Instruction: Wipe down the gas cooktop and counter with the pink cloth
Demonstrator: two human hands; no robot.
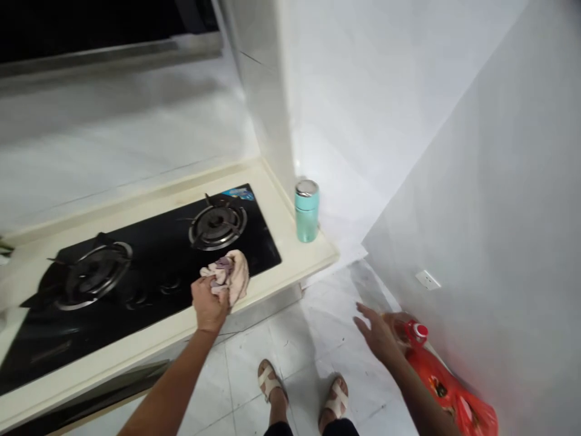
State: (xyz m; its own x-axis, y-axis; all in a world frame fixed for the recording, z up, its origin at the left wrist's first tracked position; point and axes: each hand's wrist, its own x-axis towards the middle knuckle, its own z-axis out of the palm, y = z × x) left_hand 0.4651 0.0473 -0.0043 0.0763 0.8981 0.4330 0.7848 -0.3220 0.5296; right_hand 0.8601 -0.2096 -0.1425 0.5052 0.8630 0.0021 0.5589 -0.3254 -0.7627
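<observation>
My left hand [211,306] is closed on a crumpled pale cloth [236,278] with a purplish patch. The cloth lies over the front right edge of a black gas stove [158,254] set into a cream counter [290,257]. Out to the right, my right hand [376,333] hangs in the air above the floor, its fingers apart and nothing in it. A mint-green thermos cup [307,212] with a silvery lid stands upright on the counter's right end.
Two burners, the right one [218,224] and the left one [95,275], carry metal pan supports. On the floor by the right wall are a red-capped bottle [415,333] and a red plastic bag [449,387]. A wall socket [427,280] sits above them.
</observation>
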